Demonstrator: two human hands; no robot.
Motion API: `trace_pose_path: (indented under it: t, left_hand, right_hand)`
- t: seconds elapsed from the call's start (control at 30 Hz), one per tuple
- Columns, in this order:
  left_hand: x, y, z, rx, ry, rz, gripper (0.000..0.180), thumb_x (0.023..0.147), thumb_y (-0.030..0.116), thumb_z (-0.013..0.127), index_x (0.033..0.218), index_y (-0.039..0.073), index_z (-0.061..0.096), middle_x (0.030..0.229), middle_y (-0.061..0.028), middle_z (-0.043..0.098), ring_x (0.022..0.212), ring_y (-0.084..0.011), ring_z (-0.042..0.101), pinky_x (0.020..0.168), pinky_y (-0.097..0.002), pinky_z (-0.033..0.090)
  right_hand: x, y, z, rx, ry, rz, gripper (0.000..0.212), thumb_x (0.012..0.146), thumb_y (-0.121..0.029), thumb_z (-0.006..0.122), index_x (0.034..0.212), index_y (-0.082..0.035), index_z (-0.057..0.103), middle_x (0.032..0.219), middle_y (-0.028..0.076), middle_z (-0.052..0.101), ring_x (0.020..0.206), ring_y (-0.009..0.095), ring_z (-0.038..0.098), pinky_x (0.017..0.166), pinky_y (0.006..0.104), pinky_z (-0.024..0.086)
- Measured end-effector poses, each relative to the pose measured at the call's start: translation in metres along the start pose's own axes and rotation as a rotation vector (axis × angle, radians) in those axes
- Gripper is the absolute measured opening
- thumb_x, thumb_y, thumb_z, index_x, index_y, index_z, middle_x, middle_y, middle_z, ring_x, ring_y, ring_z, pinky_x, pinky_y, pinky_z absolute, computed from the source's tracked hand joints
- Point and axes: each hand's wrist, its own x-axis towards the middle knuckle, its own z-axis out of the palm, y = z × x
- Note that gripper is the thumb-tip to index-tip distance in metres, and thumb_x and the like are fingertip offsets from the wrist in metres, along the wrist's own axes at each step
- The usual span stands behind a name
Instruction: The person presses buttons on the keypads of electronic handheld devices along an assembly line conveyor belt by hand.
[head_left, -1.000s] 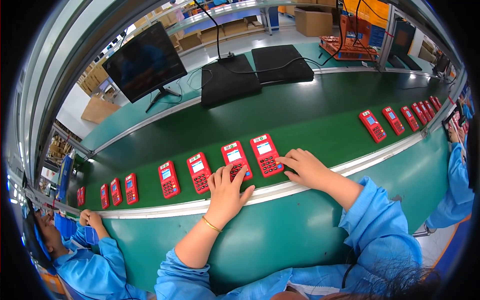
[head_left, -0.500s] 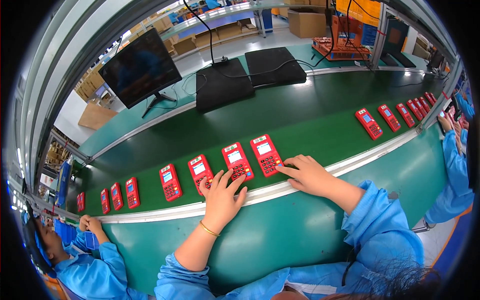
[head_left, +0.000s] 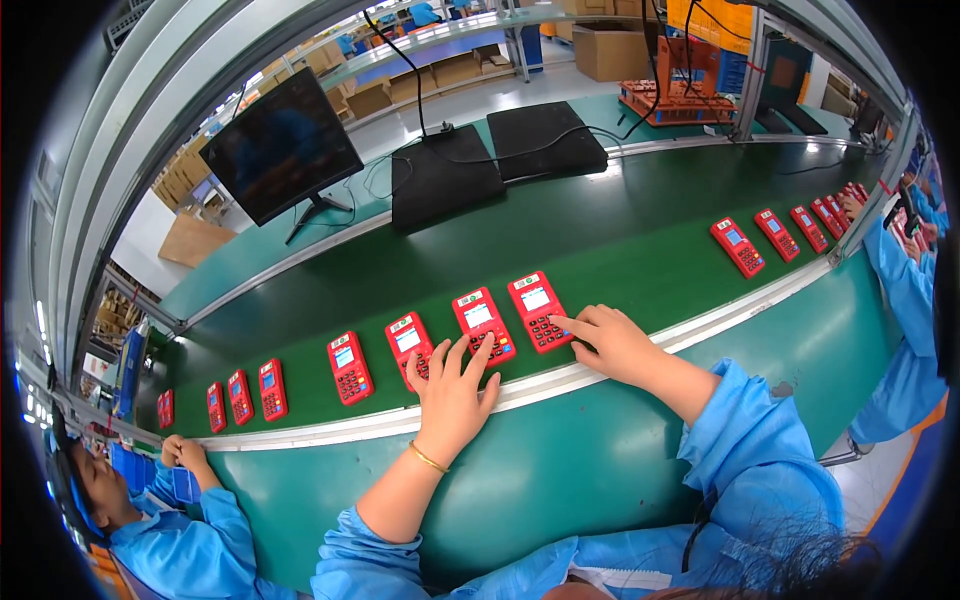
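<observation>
My left hand (head_left: pixel 455 385) is open, its fingers spread over two red handheld card terminals. Its fingertips rest at the keypad of the middle terminal (head_left: pixel 478 312) and over the lower part of the terminal to its left (head_left: pixel 407 338), hiding some of their keys. My right hand (head_left: pixel 617 348) has its index finger stretched out, the tip touching the keypad of the right terminal (head_left: pixel 536 298). The other fingers of that hand bend loosely and hold nothing. All three terminals lie face up with lit white screens, close to the near metal rail.
More red terminals lie in the row, one (head_left: pixel 349 365) to the left and others (head_left: pixel 738 248) to the right on the green belt (head_left: pixel 640 235). A near rail (head_left: pixel 720 310) edges it. Beyond stand a monitor (head_left: pixel 285 150) and black mats (head_left: pixel 548 138). Co-workers sit on both sides.
My right index fingertip has moved from the right terminal's lower right edge up onto its keypad. The nearby terminals appear slightly farther right. At the far right, a co-worker's hand now reaches toward the terminals.
</observation>
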Motion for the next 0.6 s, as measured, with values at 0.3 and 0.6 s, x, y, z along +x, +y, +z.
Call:
trace_pose_path:
  t: [0.3,0.6]
  left_hand:
    - [0.011,0.001,0.006,0.028,-0.046,-0.013,0.051,0.088,0.031,0.071,0.137,0.019,0.063,0.137,-0.013,0.057,0.133,-0.0346,0.047,0.113,-0.065,0.021]
    - [-0.008,-0.003,0.004,-0.106,-0.101,-0.015,0.054,0.089,0.029,0.07,0.141,0.023,0.06,0.15,-0.02,0.049,0.142,-0.0413,0.043,0.115,-0.0685,0.018]
  right_hand:
    - [0.004,-0.005,0.004,-0.058,-0.024,0.041,0.045,0.09,-0.016,0.066,0.135,-0.014,0.065,0.104,0.01,0.06,0.098,0.027,0.059,0.087,0.0418,0.046]
    - [-0.019,-0.006,0.006,-0.064,0.059,-0.033,0.043,0.087,-0.012,0.067,0.129,-0.012,0.068,0.111,0.011,0.063,0.106,0.029,0.061,0.091,0.0437,0.046]
